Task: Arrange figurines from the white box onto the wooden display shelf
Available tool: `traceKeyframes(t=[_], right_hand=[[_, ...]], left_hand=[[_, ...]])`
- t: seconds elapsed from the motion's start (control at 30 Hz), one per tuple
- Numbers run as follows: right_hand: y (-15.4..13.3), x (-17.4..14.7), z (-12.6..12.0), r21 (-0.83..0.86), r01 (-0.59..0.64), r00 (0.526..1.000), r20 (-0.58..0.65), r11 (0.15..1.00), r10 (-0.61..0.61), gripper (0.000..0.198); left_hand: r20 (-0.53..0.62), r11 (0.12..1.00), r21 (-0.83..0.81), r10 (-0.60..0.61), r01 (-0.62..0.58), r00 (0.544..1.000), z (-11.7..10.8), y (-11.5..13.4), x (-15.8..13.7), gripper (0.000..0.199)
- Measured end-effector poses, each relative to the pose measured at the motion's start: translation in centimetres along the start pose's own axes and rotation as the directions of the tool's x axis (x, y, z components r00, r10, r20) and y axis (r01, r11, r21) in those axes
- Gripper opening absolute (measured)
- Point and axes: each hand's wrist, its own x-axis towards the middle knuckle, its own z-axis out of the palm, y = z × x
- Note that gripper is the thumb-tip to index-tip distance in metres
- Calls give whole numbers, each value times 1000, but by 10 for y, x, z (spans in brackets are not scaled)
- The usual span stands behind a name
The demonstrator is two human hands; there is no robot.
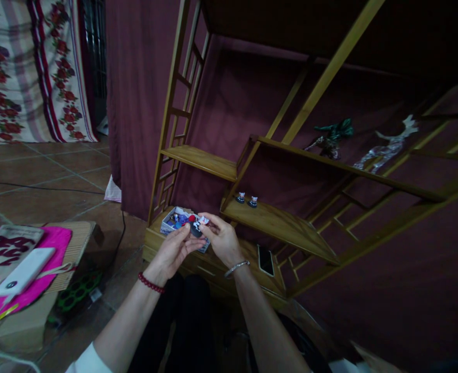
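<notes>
Setting: tiled floor, maroon drapes, a slanted wooden shelf unit point(283, 223).
Left hand point(174, 250): fingertips pinched on the small figurine point(197, 226).
Right hand point(221, 239): fingers closed on the same figurine from the other side.
Figurine: held between both hands, just above the open box point(175, 218) of small toys.
Handling: probably light, rigid, perhaps breakable; best gripped by its body, not thin parts.
Nearby: two tiny figures point(246, 199) on a shelf; a phone point(266, 259) below.
</notes>
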Motion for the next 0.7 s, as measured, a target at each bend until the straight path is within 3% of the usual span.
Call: traceKeyframes(t=[0.17,0.7], right_hand=[[5,0,-4,4,-13,998,68,1000,13,31],[1,0,-8,-22,71,993,91,997,-69,27]], left_hand=[[2,1000,-14,-22,22,1000,-4,-5,2,24],[19,997,-64,-39,40,999,-4,-6,-1,23]])
